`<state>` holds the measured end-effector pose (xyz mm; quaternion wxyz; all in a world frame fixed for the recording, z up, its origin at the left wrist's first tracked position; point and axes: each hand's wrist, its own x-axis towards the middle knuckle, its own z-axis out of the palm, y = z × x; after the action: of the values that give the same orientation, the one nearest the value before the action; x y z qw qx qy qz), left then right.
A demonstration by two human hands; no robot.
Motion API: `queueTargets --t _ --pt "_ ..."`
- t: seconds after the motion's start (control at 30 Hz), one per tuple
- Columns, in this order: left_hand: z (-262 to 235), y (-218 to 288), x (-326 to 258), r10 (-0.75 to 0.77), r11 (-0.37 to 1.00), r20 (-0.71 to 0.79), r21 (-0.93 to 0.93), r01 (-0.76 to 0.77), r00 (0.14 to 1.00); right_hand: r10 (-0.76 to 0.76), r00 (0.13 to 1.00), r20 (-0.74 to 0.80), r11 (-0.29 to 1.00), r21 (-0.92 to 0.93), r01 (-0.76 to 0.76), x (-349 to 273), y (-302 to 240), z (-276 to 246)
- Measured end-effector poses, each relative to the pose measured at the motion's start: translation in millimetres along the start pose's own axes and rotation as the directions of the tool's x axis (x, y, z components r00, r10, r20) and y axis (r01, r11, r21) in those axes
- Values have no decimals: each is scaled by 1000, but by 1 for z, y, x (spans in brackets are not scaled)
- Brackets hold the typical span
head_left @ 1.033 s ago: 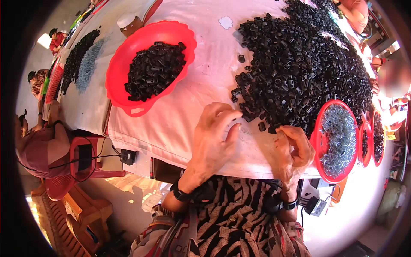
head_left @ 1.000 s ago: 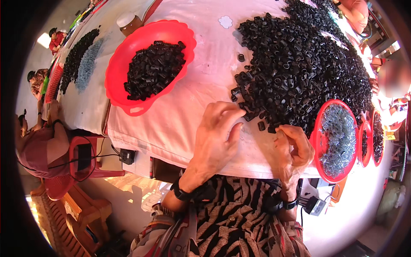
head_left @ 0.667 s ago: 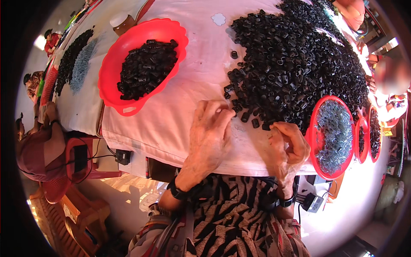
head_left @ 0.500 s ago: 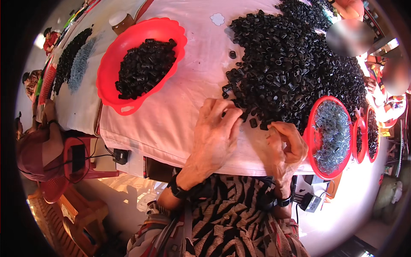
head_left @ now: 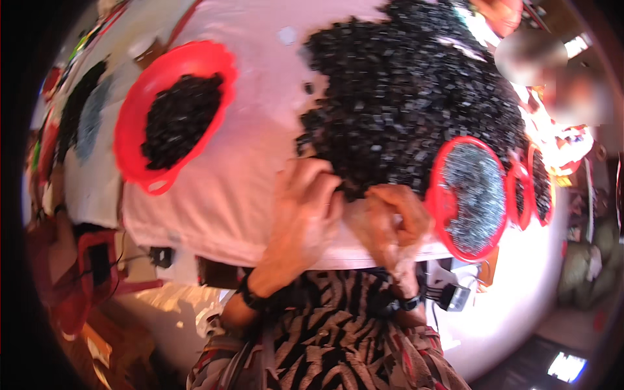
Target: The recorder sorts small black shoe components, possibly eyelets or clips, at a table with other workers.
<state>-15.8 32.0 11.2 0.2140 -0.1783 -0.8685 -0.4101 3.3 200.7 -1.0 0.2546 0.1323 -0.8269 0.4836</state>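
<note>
A broad heap of small black plastic pieces covers the right half of the table. My left hand is at the heap's near left edge, its fingers curled in. Beside it, just in front of the heap, my right hand has thumb and fingers pinched together. Blur and the fingers hide whatever either hand grips. On the left stands a red scalloped basin partly filled with similar black pieces. Right of my right hand, a red oval basin holds many small clear-bluish pieces.
Further right are two smaller red trays with dark contents. A pale cloth covers the table. A brown jar stands behind the left basin. Other people sit at the far right and left. A red plastic chair is at lower left.
The whole view has shifted and blurred, so the table and basins appear further left. Both hands remain close together at the heap's near edge, fingers still bent.
</note>
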Motion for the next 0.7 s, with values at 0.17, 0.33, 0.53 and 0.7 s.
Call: queueTargets --t 0.17,0.33,0.53,0.7 --pt "-10 -13 -12 -147 948 -8 -287 138 989 67 998 -6 997 46 -66 -1 -9 6" --pt "-30 -3 -19 -482 462 242 -747 478 842 12 1000 -11 999 49 -12 6 -11 -9" --pt "-41 -22 -31 -356 484 256 -772 412 899 87 988 -126 961 -251 -116 16 -1 -75" --pt "-39 -21 -30 -363 467 253 -783 411 896 162 982 -102 905 -381 -189 24 24 -93"
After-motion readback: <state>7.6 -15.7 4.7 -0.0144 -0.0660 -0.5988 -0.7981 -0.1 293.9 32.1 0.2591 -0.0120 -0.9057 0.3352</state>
